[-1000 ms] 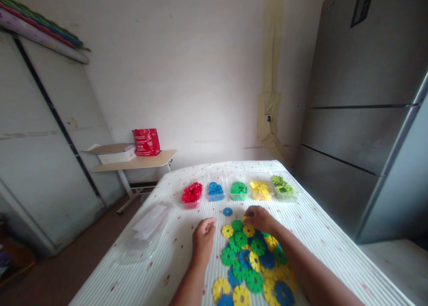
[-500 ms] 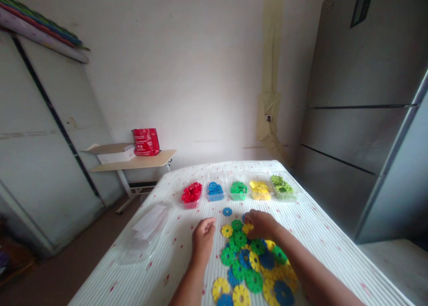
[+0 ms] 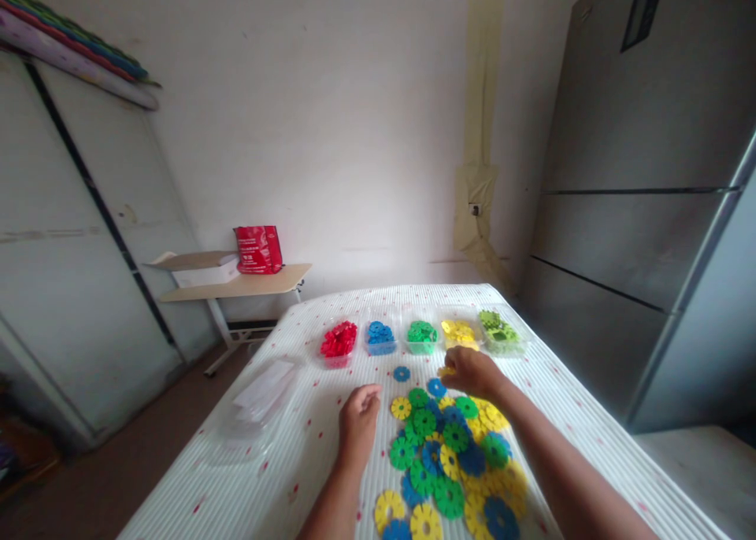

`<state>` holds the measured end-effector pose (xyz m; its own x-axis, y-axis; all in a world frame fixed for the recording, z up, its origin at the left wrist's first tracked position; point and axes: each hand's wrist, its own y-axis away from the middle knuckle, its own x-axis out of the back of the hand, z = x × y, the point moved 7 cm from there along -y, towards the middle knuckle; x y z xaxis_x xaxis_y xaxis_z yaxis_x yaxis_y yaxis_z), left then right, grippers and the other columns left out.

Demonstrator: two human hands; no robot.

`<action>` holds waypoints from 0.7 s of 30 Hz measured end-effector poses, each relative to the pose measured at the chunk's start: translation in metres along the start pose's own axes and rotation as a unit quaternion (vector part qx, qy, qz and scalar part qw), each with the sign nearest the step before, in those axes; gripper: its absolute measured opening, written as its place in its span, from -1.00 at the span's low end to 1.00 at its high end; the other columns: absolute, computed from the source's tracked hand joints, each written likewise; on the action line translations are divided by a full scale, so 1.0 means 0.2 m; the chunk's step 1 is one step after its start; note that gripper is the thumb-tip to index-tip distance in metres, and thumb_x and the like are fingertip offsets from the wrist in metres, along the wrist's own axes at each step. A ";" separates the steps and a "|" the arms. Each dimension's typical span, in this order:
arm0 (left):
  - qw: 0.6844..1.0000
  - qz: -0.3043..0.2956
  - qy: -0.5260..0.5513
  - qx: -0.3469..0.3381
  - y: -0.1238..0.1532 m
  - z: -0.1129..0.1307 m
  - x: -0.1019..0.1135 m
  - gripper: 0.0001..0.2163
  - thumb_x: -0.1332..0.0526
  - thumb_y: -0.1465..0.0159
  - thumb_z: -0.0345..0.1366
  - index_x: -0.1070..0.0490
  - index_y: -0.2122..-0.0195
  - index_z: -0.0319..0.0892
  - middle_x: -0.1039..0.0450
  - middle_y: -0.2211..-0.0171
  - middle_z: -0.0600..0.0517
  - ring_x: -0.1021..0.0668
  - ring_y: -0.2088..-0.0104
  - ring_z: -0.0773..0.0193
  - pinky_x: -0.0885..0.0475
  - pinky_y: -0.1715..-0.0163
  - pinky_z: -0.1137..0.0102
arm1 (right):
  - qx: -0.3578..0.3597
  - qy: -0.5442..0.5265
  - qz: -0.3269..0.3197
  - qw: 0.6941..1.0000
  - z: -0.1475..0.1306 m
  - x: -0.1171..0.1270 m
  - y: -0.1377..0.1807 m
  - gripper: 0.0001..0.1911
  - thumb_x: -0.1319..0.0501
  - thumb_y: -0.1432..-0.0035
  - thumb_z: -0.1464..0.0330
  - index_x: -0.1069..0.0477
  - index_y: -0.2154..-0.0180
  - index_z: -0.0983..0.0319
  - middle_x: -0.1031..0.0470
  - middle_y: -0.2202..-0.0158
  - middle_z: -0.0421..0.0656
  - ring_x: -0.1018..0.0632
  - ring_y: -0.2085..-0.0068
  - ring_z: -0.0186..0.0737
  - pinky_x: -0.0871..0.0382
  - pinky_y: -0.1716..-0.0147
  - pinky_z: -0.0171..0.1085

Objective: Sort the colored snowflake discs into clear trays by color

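Note:
A loose pile of notched plastic discs in green, blue and yellow lies on the table, among them a green disc (image 3: 449, 497). Above the pile's far end, my right hand (image 3: 472, 371) is closed on a yellow disc (image 3: 447, 372), just in front of the tub of yellow discs (image 3: 459, 334). My left hand (image 3: 360, 414) rests on the cloth left of the pile, its fingers curled together; whether anything is inside cannot be seen. A lone blue disc (image 3: 402, 374) lies between the hands and the row of tubs.
Clear tubs stand in a row: red pieces (image 3: 339, 340), blue discs (image 3: 379, 337), green discs (image 3: 421, 335), yellow, then light green pieces (image 3: 499, 329). At left lies a clear plastic container (image 3: 260, 406). A side table (image 3: 265, 282) holds a red bag (image 3: 258, 249). A refrigerator (image 3: 626, 209) stands right.
My right hand has lifted a yellow disc from the pile and moved it forward toward the yellow tub, uncovering a blue disc. My left hand has stayed in place.

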<state>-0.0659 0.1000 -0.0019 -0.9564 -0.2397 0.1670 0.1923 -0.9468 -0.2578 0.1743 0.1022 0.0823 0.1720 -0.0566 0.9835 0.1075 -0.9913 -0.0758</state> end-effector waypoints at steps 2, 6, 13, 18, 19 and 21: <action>1.000 0.003 0.001 0.001 0.00 0.00 0.00 -0.76 -0.15 0.00 -0.20 -0.51 0.41 -0.21 -0.57 0.39 -0.09 -0.57 0.32 0.12 -0.44 0.23 0.27 | -0.023 -0.001 0.042 0.999 0.04 0.09 -0.04 -0.75 -0.17 0.02 0.28 -0.44 0.27 0.24 -0.50 0.27 -0.07 -0.50 0.28 -0.13 -0.14 0.45 -0.32; 1.000 0.001 -0.007 0.002 0.00 0.01 0.00 -0.75 -0.14 0.00 -0.21 -0.51 0.41 -0.22 -0.57 0.39 -0.10 -0.57 0.32 0.12 -0.43 0.22 0.26 | -0.074 -0.002 0.107 0.991 0.13 0.22 -0.14 -0.67 -0.10 -0.08 0.28 -0.37 0.12 0.28 -0.42 0.12 0.00 -0.50 0.22 -0.11 -0.18 0.41 -0.31; 1.000 -0.001 -0.007 -0.003 0.00 0.01 0.00 -0.75 -0.13 0.01 -0.21 -0.51 0.41 -0.23 -0.57 0.38 -0.10 -0.57 0.32 0.11 -0.44 0.22 0.25 | -0.069 -0.014 0.112 0.991 0.16 0.15 -0.19 -0.59 -0.11 -0.11 0.35 -0.31 -0.03 0.25 -0.40 0.01 0.02 -0.51 0.16 -0.13 -0.25 0.33 -0.30; 1.000 -0.003 -0.002 -0.004 0.00 0.01 0.00 -0.75 -0.14 0.00 -0.19 -0.51 0.41 -0.21 -0.57 0.38 -0.09 -0.57 0.32 0.12 -0.44 0.22 0.27 | 0.005 -0.033 0.038 0.999 0.05 -0.07 -0.11 -0.77 -0.15 -0.05 0.41 -0.48 0.23 0.17 -0.55 0.28 -0.16 -0.53 0.22 -0.22 -0.26 0.32 -0.37; 1.000 -0.003 -0.003 -0.003 0.00 0.01 0.00 -0.75 -0.14 0.01 -0.19 -0.51 0.41 -0.21 -0.57 0.38 -0.10 -0.57 0.32 0.12 -0.44 0.22 0.26 | 0.017 -0.035 0.024 0.999 0.03 -0.12 -0.10 -0.77 -0.17 -0.03 0.41 -0.49 0.23 0.17 -0.55 0.29 -0.18 -0.53 0.24 -0.23 -0.26 0.32 -0.38; 1.000 -0.003 -0.005 -0.003 0.01 0.01 -0.01 -0.75 -0.14 0.00 -0.19 -0.50 0.41 -0.22 -0.57 0.38 -0.10 -0.57 0.32 0.12 -0.44 0.23 0.27 | 0.036 -0.035 0.000 0.999 0.00 -0.19 -0.07 -0.72 -0.22 0.03 0.38 -0.49 0.19 0.16 -0.54 0.27 -0.17 -0.53 0.24 -0.22 -0.26 0.33 -0.38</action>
<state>-0.0645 0.0990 -0.0013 -0.9553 -0.2357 0.1786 0.1847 -0.9472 -0.2620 0.1666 0.1186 0.0462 0.2393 -0.0467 0.9698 0.1763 -0.9801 -0.0907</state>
